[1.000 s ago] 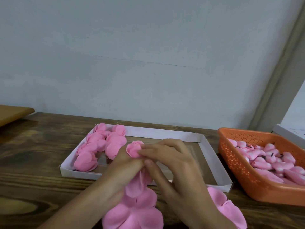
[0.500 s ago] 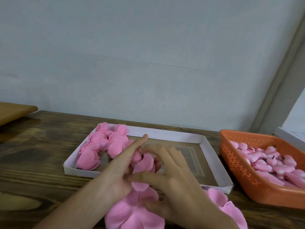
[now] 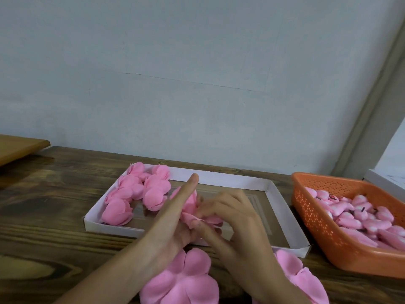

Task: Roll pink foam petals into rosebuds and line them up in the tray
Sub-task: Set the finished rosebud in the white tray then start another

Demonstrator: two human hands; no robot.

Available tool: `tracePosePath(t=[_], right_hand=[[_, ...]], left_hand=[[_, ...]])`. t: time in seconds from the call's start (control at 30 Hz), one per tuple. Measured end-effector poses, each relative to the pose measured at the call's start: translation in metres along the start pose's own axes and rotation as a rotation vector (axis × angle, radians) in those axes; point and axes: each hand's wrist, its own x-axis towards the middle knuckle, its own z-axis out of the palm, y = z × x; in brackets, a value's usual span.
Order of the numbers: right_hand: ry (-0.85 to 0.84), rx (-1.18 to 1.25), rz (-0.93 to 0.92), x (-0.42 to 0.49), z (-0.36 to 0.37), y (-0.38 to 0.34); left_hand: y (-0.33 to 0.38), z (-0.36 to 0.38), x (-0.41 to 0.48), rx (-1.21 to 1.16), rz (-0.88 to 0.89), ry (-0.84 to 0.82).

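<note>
Half-rolled rosebud [image 3: 191,204] is clamped between both hands, held over the near half of the tray [image 3: 230,180].

Left hand [image 3: 168,229]: lower fingers curled round the bud from the left. Index finger [image 3: 185,191] is straight, lying along the bud and pointing at the far tray wall.

Right hand [image 3: 236,224]: fingers curled, fingertips pinching a loose petal edge on the bud's right side. Thumbs mostly hidden.

- Left of the grip, just beside it: finished rosebuds [image 3: 135,191], packed together in the tray's left end.
- Nearer than the grip, under the wrists: flat petal sheet [image 3: 182,279] on the table [image 3: 54,194]. Can't tell if it touches the tray's near wall.
- Near side, right of the right wrist: second petal sheet [image 3: 306,281].
- Well right of the grip: orange basket [image 3: 313,218] holding pink pieces [image 3: 361,218] with dark stubs.
</note>
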Motion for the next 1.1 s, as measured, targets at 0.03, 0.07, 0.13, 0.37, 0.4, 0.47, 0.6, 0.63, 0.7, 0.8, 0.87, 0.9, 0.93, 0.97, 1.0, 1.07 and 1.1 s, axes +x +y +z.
tracePosePath(t=[0.03, 0.07, 0.13, 0.37, 0.4, 0.47, 0.6, 0.63, 0.7, 0.8, 0.87, 0.9, 0.93, 0.97, 1.0, 1.07, 1.1], right_hand=[[0.004, 0.015, 0.031, 0.0, 0.0, -0.001], [0.006, 0.021, 0.056, 0.0, 0.0, -0.002], [0.008, 0.023, 0.081, -0.001, 0.0, -0.004], [-0.07, 0.044, 0.004, 0.0, -0.006, -0.005], [-0.089, 0.052, -0.002, 0.0, -0.006, -0.004], [-0.118, 0.068, -0.021, 0.0, -0.007, -0.003], [-0.138, 0.05, -0.064, -0.002, -0.004, -0.002], [-0.13, 0.036, -0.059, -0.003, -0.003, -0.002], [-0.08, 0.013, -0.049, -0.004, 0.001, -0.003], [0.054, 0.014, -0.003, -0.005, 0.007, -0.005], [0.144, 0.046, 0.06, -0.004, 0.009, -0.008], [0.183, 0.048, 0.082, -0.004, 0.01, -0.009], [0.215, 0.046, 0.096, -0.003, 0.009, -0.011], [0.238, 0.057, 0.106, -0.002, 0.008, -0.013], [0.254, 0.081, 0.116, -0.002, 0.007, -0.013], [0.267, 0.125, 0.135, -0.002, 0.005, -0.012], [0.267, 0.13, 0.143, -0.002, 0.004, -0.011]], left_hand=[[-0.003, 0.001, -0.001, 0.026, 0.01, 0.011], [-0.005, 0.002, -0.004, 0.072, -0.032, 0.023], [-0.009, 0.0, -0.005, 0.019, -0.066, -0.017], [-0.01, 0.004, -0.006, -0.193, -0.054, 0.0], [-0.01, 0.004, -0.006, -0.208, -0.037, 0.012], [-0.01, -0.002, -0.003, -0.215, -0.033, 0.066], [-0.013, -0.01, 0.003, -0.242, -0.081, 0.133], [-0.014, -0.011, 0.004, -0.231, -0.069, 0.112], [-0.016, -0.009, 0.002, -0.179, -0.027, 0.078], [-0.017, -0.004, -0.003, -0.169, -0.013, 0.014], [-0.016, -0.002, -0.005, -0.17, -0.019, -0.073], [-0.015, -0.003, -0.005, -0.14, -0.009, -0.123], [-0.016, -0.006, -0.005, -0.061, 0.007, -0.154], [-0.016, -0.008, -0.006, 0.035, 0.03, -0.18], [-0.017, -0.01, -0.006, 0.1, 0.04, -0.199], [-0.017, -0.011, -0.006, 0.145, -0.008, -0.236], [-0.018, -0.011, -0.006, 0.161, -0.022, -0.26]])
